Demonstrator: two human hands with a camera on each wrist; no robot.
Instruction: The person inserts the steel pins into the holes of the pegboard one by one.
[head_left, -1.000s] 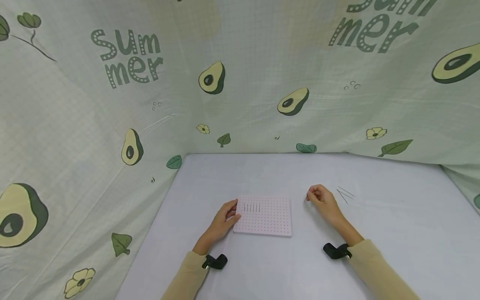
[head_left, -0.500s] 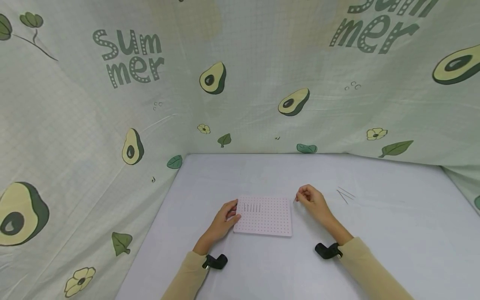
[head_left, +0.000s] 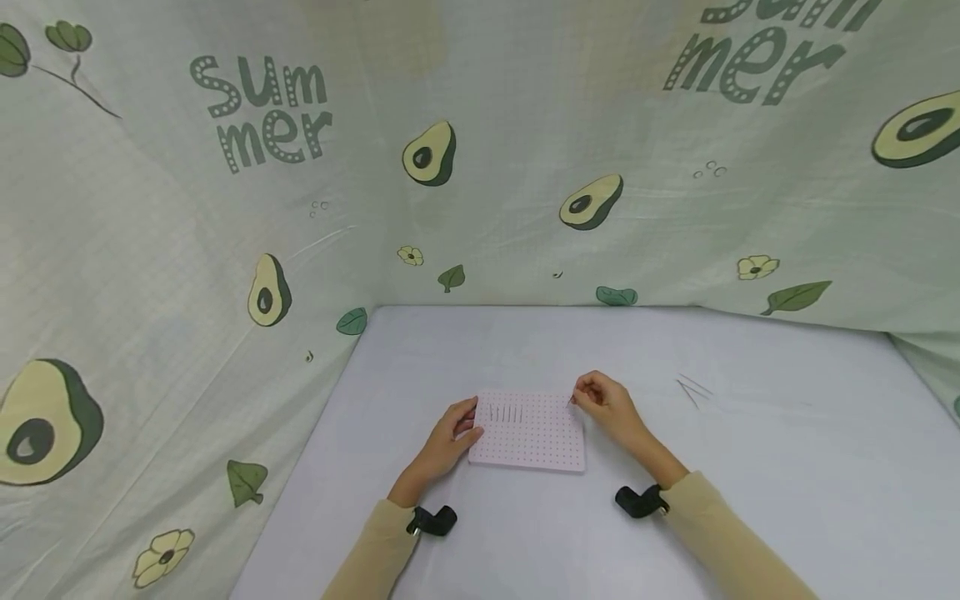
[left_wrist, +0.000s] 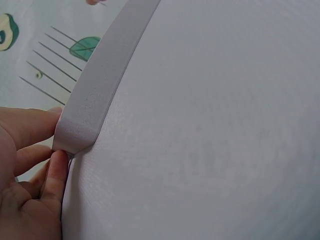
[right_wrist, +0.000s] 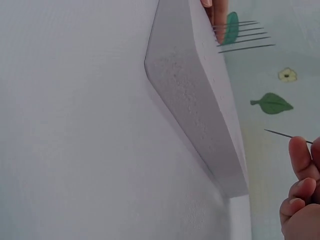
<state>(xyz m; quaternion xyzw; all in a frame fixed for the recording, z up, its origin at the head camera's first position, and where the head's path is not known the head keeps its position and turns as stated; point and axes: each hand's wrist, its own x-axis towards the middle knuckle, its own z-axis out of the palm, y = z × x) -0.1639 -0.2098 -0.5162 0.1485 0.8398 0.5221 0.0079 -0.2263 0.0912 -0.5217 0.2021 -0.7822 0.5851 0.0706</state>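
A pale pink foam board (head_left: 528,442) with a grid of dots lies on the table. Several thin dark needles (head_left: 506,413) stand upright in a row near its upper left corner; the left wrist view shows the same needles (left_wrist: 55,65) side-on. My left hand (head_left: 446,442) holds the board's left edge, thumb and fingers against it. Above the board's upper right corner, my right hand (head_left: 606,407) pinches one needle between thumb and fingertips. In the right wrist view that needle (right_wrist: 279,133) sticks out from the fingertips, its point toward the board and apart from it.
A few loose needles (head_left: 693,390) lie on the white table (head_left: 787,467), right of my right hand. Behind the table hangs a pale green cloth (head_left: 510,250) printed with avocados and leaves. Black wrist cameras (head_left: 637,502) sit at both cuffs.
My right hand has moved left with the needle, from the bare table to above the board's right upper corner. The left hand and board have stayed in place.
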